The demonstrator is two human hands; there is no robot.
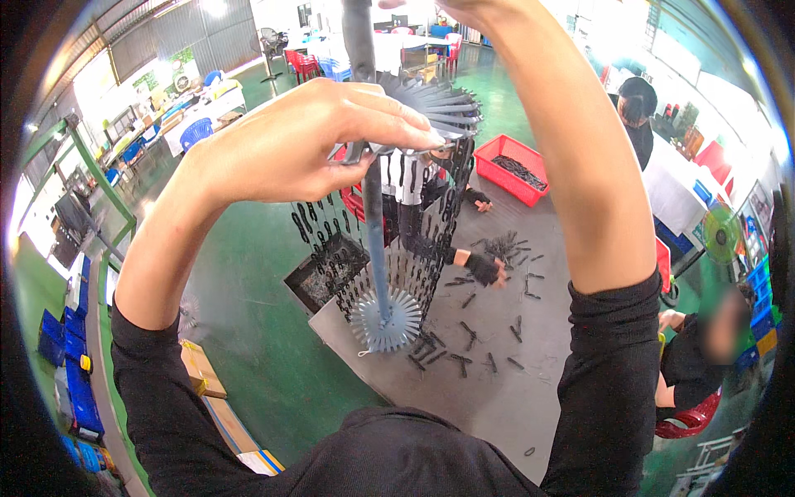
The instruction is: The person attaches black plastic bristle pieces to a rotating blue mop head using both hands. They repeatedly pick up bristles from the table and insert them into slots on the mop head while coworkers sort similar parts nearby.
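Head view: clamping the left hand (331, 137) on a tall grey toothed-disc metal rack (378, 248), at centre, over the left side of a flat grey tabletop (497, 422). Cannot tell the grip of the right hand (462, 5) (mostly cut off).

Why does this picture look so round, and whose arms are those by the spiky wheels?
The arms belong to a person whose head camera looks down; its wide fisheye lens bends straight edges. The left hand is at the upper spiky wheel, by a grey pole; how tightly it grips, I can't tell. The right hand is mostly cut off at the top, so what it holds is hidden. Black hanging pieces dangle between the upper wheel and a lower spiky wheel. Loose black pieces lie on the grey table; a red basket holds more. The black-gloved hand is someone else's.
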